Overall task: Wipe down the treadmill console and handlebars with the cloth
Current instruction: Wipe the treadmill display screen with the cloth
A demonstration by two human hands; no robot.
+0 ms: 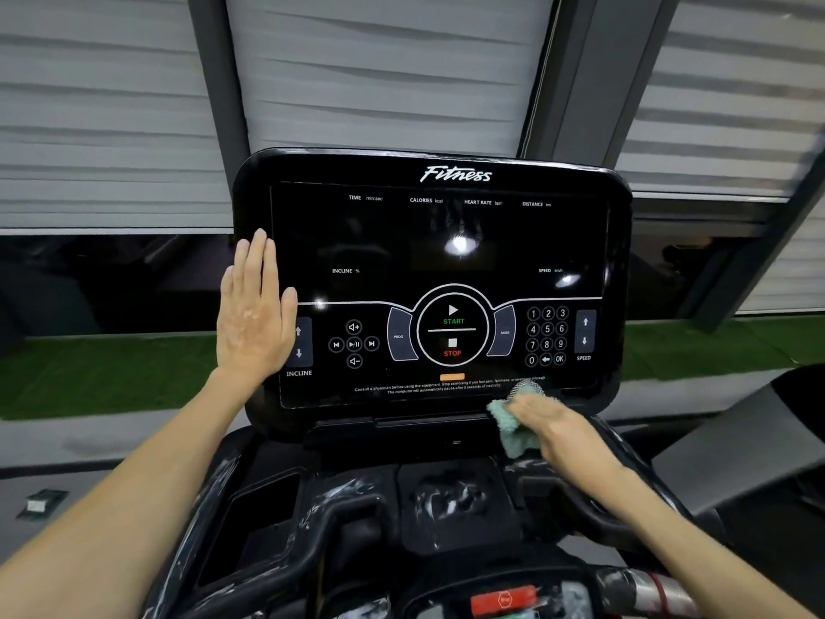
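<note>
Well, the right hand [556, 424] has the cloth [513, 435], teal and bunched up, gripped under its fingers and pushed against the bottom right edge of the treadmill console [402, 243], just below the line of small warning text. Hand and cloth are both smeared with blur, so the thumb can't be made out, and a grey meshy patch shows just above the fingertips.

Over on the other side, the left hand [254, 319] is flat on the console's left edge, fingers straight and together, pointing up, holding nothing. Its thumb lies over part of the INCLINE arrows [300, 350].

Between the hands sit the round START button [453, 314] with STOP [452, 348] under it, then the number keypad [547, 336] and the SPEED arrows [585, 331] out to the right. The screen is dark, with two bright light reflections on the glass.

Below the console, the black handlebars [321, 520] and tray are streaked with white marks. A red safety switch [504, 600] sits at the very bottom edge.

Behind it all hang grey window blinds [111, 127], with a strip of green turf [89, 377] beyond.
</note>
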